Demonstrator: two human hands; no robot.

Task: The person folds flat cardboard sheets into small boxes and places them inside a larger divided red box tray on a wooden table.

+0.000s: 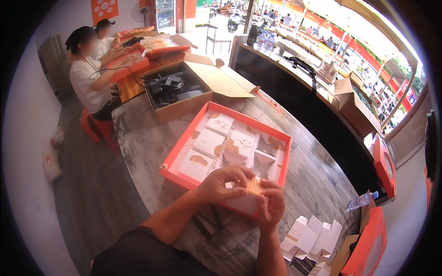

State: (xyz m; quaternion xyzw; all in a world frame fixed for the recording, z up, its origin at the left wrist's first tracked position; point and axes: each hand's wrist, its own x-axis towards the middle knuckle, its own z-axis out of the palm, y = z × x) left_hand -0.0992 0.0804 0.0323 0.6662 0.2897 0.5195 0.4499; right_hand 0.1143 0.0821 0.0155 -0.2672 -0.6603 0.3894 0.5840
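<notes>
Between the fingers of my left hand and my right hand is a small piece with gold and pale stripes, perhaps a little carton. Both hands grip it over the near edge of a shallow red box. Inside that box, white cards or small cartons with gold prints, such as the plain one and the flower-printed one, fill several compartments. Other compartments at the right show open, folded white walls. My hands cover part of the box's near side.
An open cardboard box with cables and black devices stands beyond. Unfolded white cartons lie at right, near a red windowed lid and a water bottle. Two people work at the far left. A dark counter runs alongside.
</notes>
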